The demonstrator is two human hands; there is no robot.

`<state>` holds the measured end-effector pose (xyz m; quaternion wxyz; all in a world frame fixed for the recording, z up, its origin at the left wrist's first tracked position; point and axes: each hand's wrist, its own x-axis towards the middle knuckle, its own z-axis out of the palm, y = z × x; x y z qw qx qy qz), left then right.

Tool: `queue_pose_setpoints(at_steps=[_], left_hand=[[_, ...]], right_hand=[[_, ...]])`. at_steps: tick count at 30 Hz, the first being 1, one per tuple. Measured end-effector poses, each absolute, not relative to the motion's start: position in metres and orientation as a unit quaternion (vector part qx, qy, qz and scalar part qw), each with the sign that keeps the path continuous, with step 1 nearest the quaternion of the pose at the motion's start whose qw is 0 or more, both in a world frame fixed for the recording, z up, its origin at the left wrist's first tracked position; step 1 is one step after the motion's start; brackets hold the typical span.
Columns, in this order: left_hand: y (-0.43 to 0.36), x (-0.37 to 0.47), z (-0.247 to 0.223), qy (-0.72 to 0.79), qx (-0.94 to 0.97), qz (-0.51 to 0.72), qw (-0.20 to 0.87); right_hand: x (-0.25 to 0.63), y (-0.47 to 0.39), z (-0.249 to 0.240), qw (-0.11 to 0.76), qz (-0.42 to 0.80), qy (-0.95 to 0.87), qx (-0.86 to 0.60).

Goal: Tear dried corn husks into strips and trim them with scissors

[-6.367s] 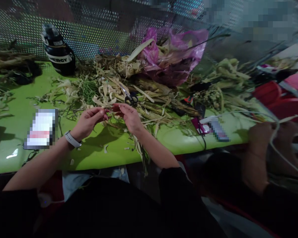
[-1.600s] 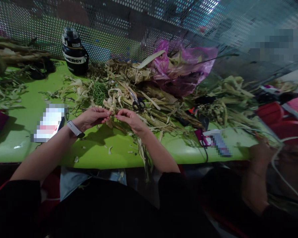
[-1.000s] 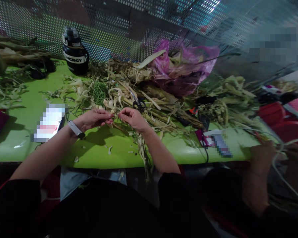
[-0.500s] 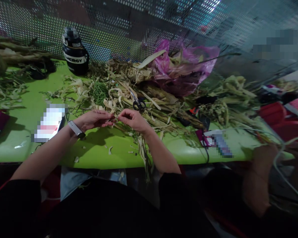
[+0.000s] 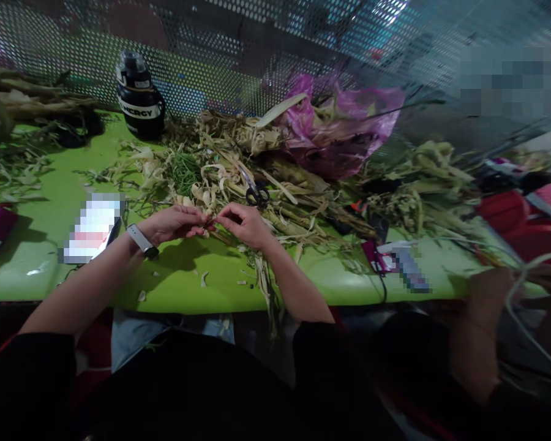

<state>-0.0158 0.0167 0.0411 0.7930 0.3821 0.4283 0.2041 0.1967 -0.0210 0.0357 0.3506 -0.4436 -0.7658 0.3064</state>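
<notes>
My left hand (image 5: 177,222), with a pale-strapped watch (image 5: 142,241) on the wrist, is closed in a pinch at the front of the plant heap. Close against it, my right hand (image 5: 247,225) pinches too, thumb against forefinger. Between the fingertips runs a thin plant strip (image 5: 212,221), too small to make out fully. Just beyond the hands are pale curled plant pieces (image 5: 204,197) and a tangle of thin green shoots (image 5: 184,173). Black-handled scissors (image 5: 257,195) rest on the dry stalks (image 5: 298,177) behind my right hand.
A black bottle (image 5: 140,111) and a pink plastic bag (image 5: 371,131) stand toward the perforated metal screen (image 5: 229,55). A lit phone (image 5: 92,228) lies left on the green table (image 5: 174,288), another phone (image 5: 412,269) right. Another person's arm (image 5: 477,331) is at far right.
My right hand has shifted slightly left, and the fingertips of both hands have turned a little around the small plant piece. The surroundings look the same.
</notes>
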Motion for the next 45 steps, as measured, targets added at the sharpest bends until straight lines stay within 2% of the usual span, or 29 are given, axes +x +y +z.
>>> queue_pose_setpoints(at_steps=[16, 21, 27, 32, 35, 41, 45], left_hand=[[0.016, -0.022, 0.04, 0.379, 0.486, 0.151, 0.773], [0.016, -0.021, 0.041, 0.377, 0.532, 0.215, 0.727], [0.019, -0.019, 0.039, 0.437, 0.644, 0.262, 0.571], [0.008, -0.018, 0.045, 0.43, 0.814, 0.252, 0.298], [0.0, -0.016, 0.047, 0.404, 0.879, 0.197, 0.159], [-0.021, -0.003, 0.046, 0.395, 0.916, 0.036, 0.061], [-0.03, 0.003, 0.05, 0.344, 0.938, 0.014, 0.027]], right_hand=[[0.199, -0.015, 0.03, 0.348, 0.269, -0.784, -0.438], [0.205, -0.012, 0.03, 0.334, 0.268, -0.789, -0.441], [0.216, -0.015, 0.041, 0.277, 0.219, -0.831, -0.429], [0.221, -0.027, 0.06, 0.289, 0.234, -0.828, -0.419], [0.221, -0.036, 0.069, 0.29, 0.262, -0.835, -0.386], [0.218, -0.048, 0.077, 0.319, 0.234, -0.865, -0.307], [0.224, -0.049, 0.083, 0.372, 0.234, -0.854, -0.278]])
